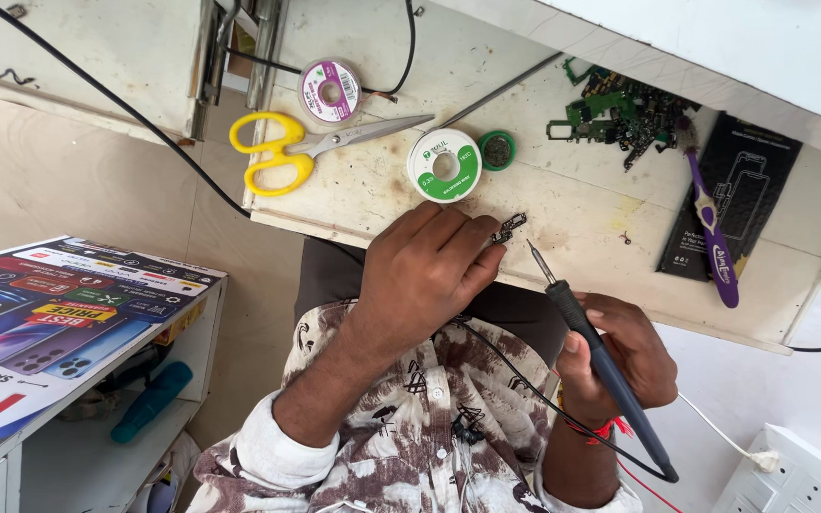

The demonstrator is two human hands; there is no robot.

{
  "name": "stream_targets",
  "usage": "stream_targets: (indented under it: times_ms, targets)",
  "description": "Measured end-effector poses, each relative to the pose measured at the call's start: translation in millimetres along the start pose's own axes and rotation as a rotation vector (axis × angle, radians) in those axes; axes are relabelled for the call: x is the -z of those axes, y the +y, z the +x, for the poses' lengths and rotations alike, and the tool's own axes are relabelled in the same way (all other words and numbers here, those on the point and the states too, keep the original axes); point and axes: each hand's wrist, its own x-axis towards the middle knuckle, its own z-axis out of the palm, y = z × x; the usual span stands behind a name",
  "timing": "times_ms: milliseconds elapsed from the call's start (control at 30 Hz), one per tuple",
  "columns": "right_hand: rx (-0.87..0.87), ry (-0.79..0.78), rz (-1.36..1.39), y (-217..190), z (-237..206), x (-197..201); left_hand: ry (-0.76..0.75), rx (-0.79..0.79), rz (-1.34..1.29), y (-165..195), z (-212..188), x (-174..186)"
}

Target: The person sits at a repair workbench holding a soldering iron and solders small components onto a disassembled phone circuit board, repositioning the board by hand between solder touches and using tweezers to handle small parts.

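Observation:
My left hand (429, 271) rests at the near edge of a worn white workbench (582, 204), its fingertips pinching a small dark electronic part (508, 227). My right hand (624, 356) holds a dark blue soldering iron (593, 347) like a pen. The iron's metal tip points up toward the small part and stops a short way to its right, apart from it. A black cord runs from the iron's back end across my patterned shirt.
On the bench lie yellow-handled scissors (282, 147), a green-and-white solder spool (444, 164), a small green tin (497, 150), a purple wick spool (330, 91), a pile of green circuit scraps (624, 109), a purple brush (712, 233) and a black flat box (729, 195). A shelf unit (68, 323) stands at left.

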Motion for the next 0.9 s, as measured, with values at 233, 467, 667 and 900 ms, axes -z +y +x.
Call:
stream_targets:
  times_ms: [233, 467, 667, 900]
  targets:
    - [-0.014, -0.081, -0.086, -6, 10, -5, -0.021, 0.028, 0.005, 1, 0, -1]
    - [-0.068, -0.063, -0.23, -7, 13, -5, -0.018, 0.033, 0.004, 0, 0, -2]
    - [-0.031, -0.083, -0.192, -6, 14, -5, -0.026, 0.036, 0.006, 0, -1, -2]
    - [-0.028, -0.078, -0.196, -5, 14, -6, -0.043, 0.04, -0.007, -1, -1, -2]
